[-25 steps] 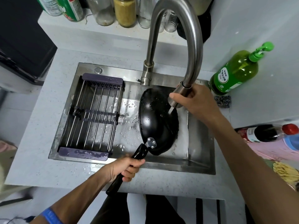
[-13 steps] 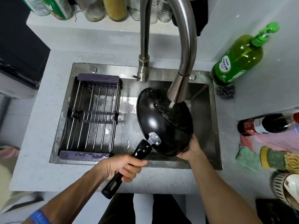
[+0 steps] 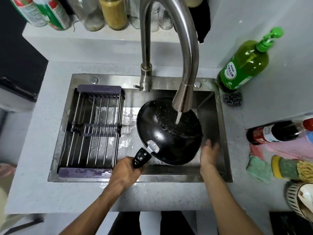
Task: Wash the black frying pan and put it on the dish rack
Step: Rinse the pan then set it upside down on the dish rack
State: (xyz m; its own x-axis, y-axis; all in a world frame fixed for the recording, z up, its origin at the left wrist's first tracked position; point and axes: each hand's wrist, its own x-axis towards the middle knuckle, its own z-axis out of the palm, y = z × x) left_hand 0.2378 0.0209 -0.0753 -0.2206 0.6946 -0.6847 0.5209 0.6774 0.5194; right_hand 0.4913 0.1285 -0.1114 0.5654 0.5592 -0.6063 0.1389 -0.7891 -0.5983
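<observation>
Head view: black frying pan [image 3: 166,133] tilted in the right half of the sink [image 3: 225,145], under running water from the faucet [image 3: 183,68]. Left hand [image 3: 126,172] wrapped tight around the pan handle [image 3: 140,157] at the near edge. Right hand [image 3: 207,154] at the pan's right rim, blurred, fingers apparently spread against it. Dish rack [image 3: 94,129] across the sink's left half. Green soap bottle [image 3: 243,63] on the desk [image 3: 33,167], far right.

Pale counter [image 3: 40,150]: green soap bottle [image 3: 243,67], steel scourer [image 3: 232,98].
</observation>
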